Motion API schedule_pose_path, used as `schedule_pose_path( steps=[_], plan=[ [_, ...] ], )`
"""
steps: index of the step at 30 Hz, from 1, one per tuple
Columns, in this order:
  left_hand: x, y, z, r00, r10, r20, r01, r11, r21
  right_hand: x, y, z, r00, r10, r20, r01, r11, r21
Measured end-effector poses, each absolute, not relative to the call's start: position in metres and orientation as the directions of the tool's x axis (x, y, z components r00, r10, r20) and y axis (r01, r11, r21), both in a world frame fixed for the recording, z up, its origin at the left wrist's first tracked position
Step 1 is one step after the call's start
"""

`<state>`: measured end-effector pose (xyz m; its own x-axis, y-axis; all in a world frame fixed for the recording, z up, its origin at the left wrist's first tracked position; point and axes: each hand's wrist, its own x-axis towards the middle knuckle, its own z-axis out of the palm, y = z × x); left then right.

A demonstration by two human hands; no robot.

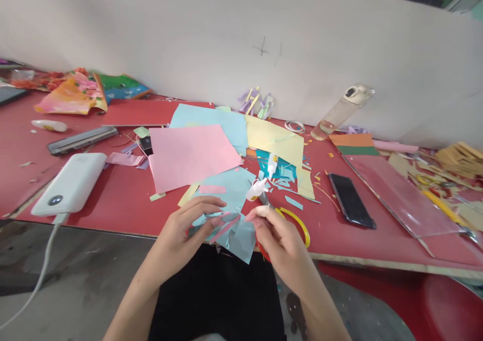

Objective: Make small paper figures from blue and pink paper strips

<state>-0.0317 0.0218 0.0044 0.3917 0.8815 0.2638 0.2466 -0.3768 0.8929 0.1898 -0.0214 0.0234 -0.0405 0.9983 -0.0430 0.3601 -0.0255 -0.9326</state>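
My left hand [194, 225] is curled at the table's front edge, its thumb and fingers closed on a bundle of blue and pink paper strips [226, 226]. Facing it, my right hand [277, 235] has thumb and forefinger pinched together, and whatever lies between them is too small to make out. Below and between the hands a light blue paper piece [243, 243] hangs over the edge. Scissors with yellow and red handles [302, 225] lie partly under my right hand. Just beyond the fingertips are two small white glue bottles, one nearer [256, 189] and one farther [272, 165].
A pink sheet [192, 155], a blue sheet [211, 122] and a yellow sheet [279, 137] lie beyond the hands. To the left sits a white power bank [71, 185] with a cable. A phone [350, 200] and a leaning bottle [341, 112] are on the right.
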Motion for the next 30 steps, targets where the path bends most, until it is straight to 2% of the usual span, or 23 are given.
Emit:
schedule_pose_path(
  steps=[5, 10, 15, 18, 20, 23, 25, 30],
  plan=[
    [-0.03, 0.02, 0.005, 0.424, 0.884, 0.197, 0.191, -0.3, 0.935, 0.183, -0.019, 0.021, 0.024, 1.0, -0.015, 0.398, -0.023, -0.917],
    [-0.028, 0.016, 0.006, 0.427, 0.892, 0.147, 0.137, -0.225, 0.965, 0.178, -0.019, 0.017, 0.053, 0.998, -0.015, 0.344, -0.032, -0.939],
    [-0.029, 0.014, 0.006, 0.406, 0.909, 0.089, 0.116, -0.148, 0.982, 0.185, -0.019, 0.014, 0.037, 0.985, 0.167, 0.447, 0.133, -0.884],
    [-0.029, 0.014, 0.006, 0.42, 0.905, 0.063, 0.113, -0.121, 0.986, 0.188, -0.021, 0.016, 0.032, 0.967, 0.254, 0.401, 0.22, -0.889],
    [-0.028, 0.013, 0.005, 0.433, 0.9, 0.05, 0.107, -0.106, 0.989, 0.186, -0.021, 0.017, 0.077, 0.946, 0.314, 0.346, 0.27, -0.899],
    [-0.026, 0.012, 0.004, 0.438, 0.897, 0.06, 0.086, -0.109, 0.99, 0.179, -0.019, 0.016, 0.183, 0.906, 0.381, 0.355, 0.3, -0.885],
    [-0.025, 0.011, 0.003, 0.443, 0.893, 0.078, 0.074, -0.123, 0.99, 0.174, -0.018, 0.015, 0.217, 0.908, 0.359, 0.38, 0.26, -0.887],
    [-0.025, 0.009, 0.005, 0.442, 0.893, 0.091, 0.058, -0.13, 0.99, 0.168, -0.019, 0.014, 0.179, 0.97, 0.165, 0.379, 0.087, -0.921]
  ],
)
